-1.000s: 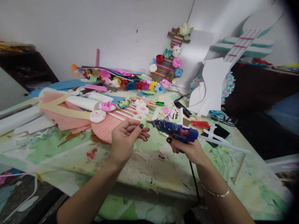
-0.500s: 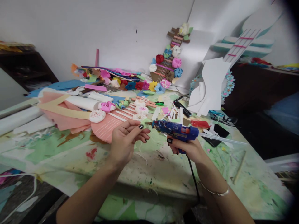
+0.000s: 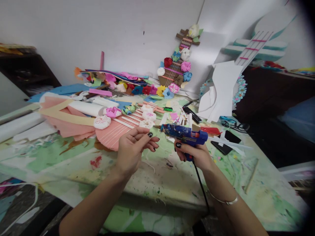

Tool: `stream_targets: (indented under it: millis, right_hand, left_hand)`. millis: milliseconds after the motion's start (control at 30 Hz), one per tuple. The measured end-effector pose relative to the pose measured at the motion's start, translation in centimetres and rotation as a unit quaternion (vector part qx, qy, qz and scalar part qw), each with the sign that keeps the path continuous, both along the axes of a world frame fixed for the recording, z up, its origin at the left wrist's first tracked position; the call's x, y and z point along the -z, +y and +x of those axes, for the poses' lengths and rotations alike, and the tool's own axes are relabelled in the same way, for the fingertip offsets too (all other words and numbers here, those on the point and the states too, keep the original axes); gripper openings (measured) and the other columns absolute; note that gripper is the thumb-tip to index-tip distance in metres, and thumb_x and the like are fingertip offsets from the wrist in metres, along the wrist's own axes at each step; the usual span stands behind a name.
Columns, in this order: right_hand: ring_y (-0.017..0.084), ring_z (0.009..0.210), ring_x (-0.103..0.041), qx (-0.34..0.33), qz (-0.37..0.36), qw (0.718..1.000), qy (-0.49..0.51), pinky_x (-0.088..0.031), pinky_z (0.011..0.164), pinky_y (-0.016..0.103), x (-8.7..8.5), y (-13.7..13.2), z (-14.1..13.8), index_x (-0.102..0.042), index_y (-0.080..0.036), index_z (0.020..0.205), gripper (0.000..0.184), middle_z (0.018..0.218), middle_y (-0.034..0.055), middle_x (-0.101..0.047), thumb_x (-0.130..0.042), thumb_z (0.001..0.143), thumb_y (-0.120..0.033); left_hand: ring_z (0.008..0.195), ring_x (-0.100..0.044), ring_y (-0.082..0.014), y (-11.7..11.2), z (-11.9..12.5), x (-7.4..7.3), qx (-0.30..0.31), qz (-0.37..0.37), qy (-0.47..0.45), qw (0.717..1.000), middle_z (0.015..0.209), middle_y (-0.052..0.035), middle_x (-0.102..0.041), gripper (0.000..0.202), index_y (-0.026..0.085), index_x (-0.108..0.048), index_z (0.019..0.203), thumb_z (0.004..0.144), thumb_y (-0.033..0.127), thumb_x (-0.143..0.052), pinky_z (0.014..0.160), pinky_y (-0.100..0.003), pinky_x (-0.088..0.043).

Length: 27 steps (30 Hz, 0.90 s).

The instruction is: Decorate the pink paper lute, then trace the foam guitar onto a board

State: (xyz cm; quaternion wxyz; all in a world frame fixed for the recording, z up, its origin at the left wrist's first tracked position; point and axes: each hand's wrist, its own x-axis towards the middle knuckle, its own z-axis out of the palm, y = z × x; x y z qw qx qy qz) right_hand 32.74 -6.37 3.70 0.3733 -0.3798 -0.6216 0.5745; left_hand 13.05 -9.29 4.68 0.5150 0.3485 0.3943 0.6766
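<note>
Glue gun (image 3: 184, 134) in blue, smeared with old glue, sits in the right hand (image 3: 197, 155), whose fingers are wrapped tight round its grip; the nozzle points left toward the other hand, and a clear glue stick (image 3: 228, 142) juts out of its back end to the right. A black cord (image 3: 200, 186) drops from the handle along the right forearm, which wears a thin bangle (image 3: 222, 200).

The left hand (image 3: 131, 149) hovers just beside the nozzle, palm turned up, its fingers (image 3: 144, 136) drawn narrow and pinched together; a small pale green scrap seems to lie between them (too small and blurred to be sure). Both hands are raised a little above the counter (image 3: 172, 183), which is stained with green and red paint.

Behind the left hand lies a pink foam guitar shape (image 3: 112, 134) with white strips across it and small white paper flowers (image 3: 102, 121) on its edge. Farther back are rolled white sheets (image 3: 86, 107), a heap of coloured foam offcuts, and a row of paper roses. A brown cardboard guitar (image 3: 176, 67) covered in paper flowers leans upright against the wall, and a white foam cutout (image 3: 221, 90) stands to its right. A black phone (image 3: 227, 141) lies near the gun's back end.
</note>
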Motion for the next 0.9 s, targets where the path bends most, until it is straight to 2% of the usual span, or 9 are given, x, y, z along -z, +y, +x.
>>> stream_targets:
  millis: [167,367,533,733,900]
  right_hand:
    - [0.009,0.043,-0.046,-0.018,-0.008,1.000,0.005,-0.033,0.045,0.023,-0.08,0.05,-0.23,-0.055,-0.014,0.062,0.027,0.049,-0.0008,-0.052,-0.063,0.072,-0.037]
    - [0.009,0.043,-0.047,0.004,0.019,1.000,0.012,-0.033,0.045,0.024,-0.07,0.25,-0.30,-0.055,-0.014,0.062,0.025,0.048,-0.0004,-0.052,-0.061,0.073,-0.036]
    - [0.009,0.043,-0.046,-0.028,-0.008,1.000,0.005,-0.032,0.044,0.023,-0.11,0.29,0.07,-0.057,-0.013,0.068,0.022,0.047,-0.0010,-0.051,-0.063,0.070,-0.034]
    - [0.010,0.042,-0.046,-0.012,0.000,1.000,0.005,-0.033,0.044,0.024,-0.07,0.39,0.29,-0.056,-0.013,0.064,0.025,0.048,-0.0001,-0.052,-0.062,0.070,-0.036]
    - [0.009,0.043,-0.046,-0.028,0.010,1.000,-0.004,-0.034,0.045,0.024,-0.16,0.34,0.27,-0.056,-0.013,0.063,0.024,0.047,-0.0003,-0.051,-0.061,0.071,-0.035]
  left_hand:
    - [0.047,-0.064,-0.0129,0.09,-0.01,0.12,-0.004,0.002,-0.007,1.000,0.062,-0.0077,-0.072,0.019,0.012,-0.058,0.080,0.067,0.018,-0.071,0.042,-0.017,-0.048]
    - [0.047,-0.064,-0.0127,-0.02,0.01,-0.10,0.000,-0.011,-0.023,1.000,0.062,-0.0080,-0.072,0.021,0.012,-0.058,0.079,0.065,0.019,-0.072,0.043,-0.016,-0.049]
    - [0.049,-0.065,-0.0114,0.03,-0.15,-0.11,0.005,-0.022,-0.063,0.998,0.066,-0.0083,-0.073,0.023,0.012,-0.058,0.082,0.064,0.017,-0.072,0.045,-0.015,-0.049]
    - [0.048,-0.063,-0.0098,0.10,-0.47,-0.29,0.018,-0.042,-0.091,0.995,0.063,-0.0073,-0.072,0.024,0.012,-0.059,0.081,0.061,0.015,-0.073,0.047,-0.014,-0.050]
    - [0.048,-0.063,-0.0098,0.08,-0.49,-0.32,0.021,-0.041,-0.083,0.996,0.064,-0.0082,-0.073,0.023,0.012,-0.058,0.080,0.062,0.016,-0.073,0.046,-0.014,-0.049]
